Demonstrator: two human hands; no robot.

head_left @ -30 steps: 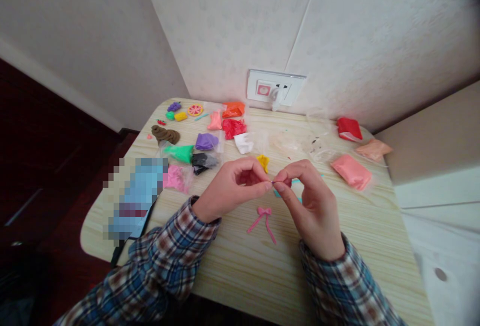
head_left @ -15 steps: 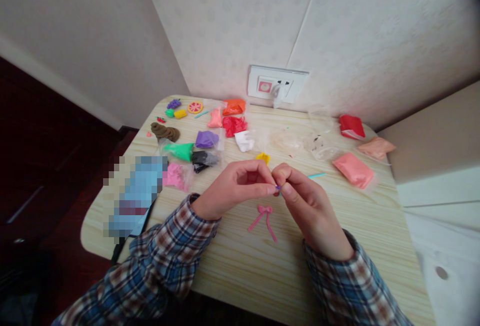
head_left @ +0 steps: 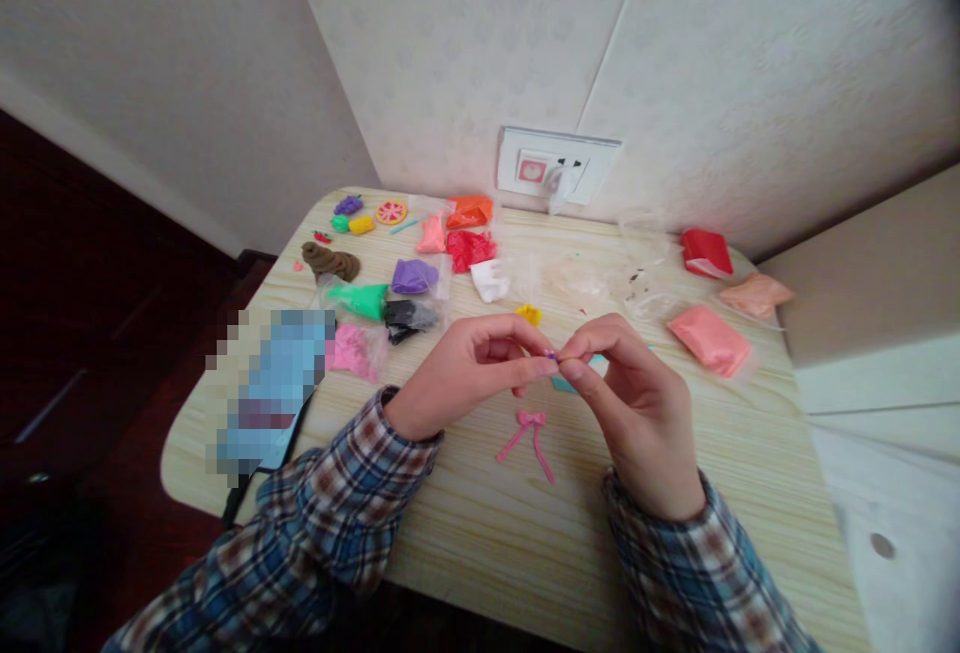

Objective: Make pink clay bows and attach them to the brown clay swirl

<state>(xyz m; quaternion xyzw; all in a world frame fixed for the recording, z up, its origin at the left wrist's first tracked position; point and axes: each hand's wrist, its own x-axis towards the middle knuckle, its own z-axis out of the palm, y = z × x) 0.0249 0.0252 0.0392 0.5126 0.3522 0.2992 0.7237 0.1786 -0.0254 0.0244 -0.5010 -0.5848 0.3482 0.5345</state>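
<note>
A tiny bit of purple clay (head_left: 551, 355) is pinched between the fingertips of both hands above the table's middle. My left hand (head_left: 487, 363) grips it from the left, thumb against forefinger. From the right, my right hand (head_left: 630, 383) closes thumb and forefinger on the same piece, and the fingertips nearly meet. Most of the purple piece is hidden by the fingers. Below the hands lies a pink clay bow (head_left: 531, 420) with two long tails. A light blue flat tool (head_left: 570, 379) shows partly behind my right hand.
Bags of coloured clay, including purple (head_left: 415, 277), green (head_left: 362, 300) and salmon (head_left: 711, 338), lie across the table (head_left: 480, 533). Small clay fruits such as grapes (head_left: 348, 204) sit at the far left, near a brown coil (head_left: 330, 261). A blurred phone-like device (head_left: 281, 393) rests left.
My right hand has shifted slightly right and its fingers have straightened. More of the light blue tool shows beneath the hands. Both hands still pinch the purple clay.
</note>
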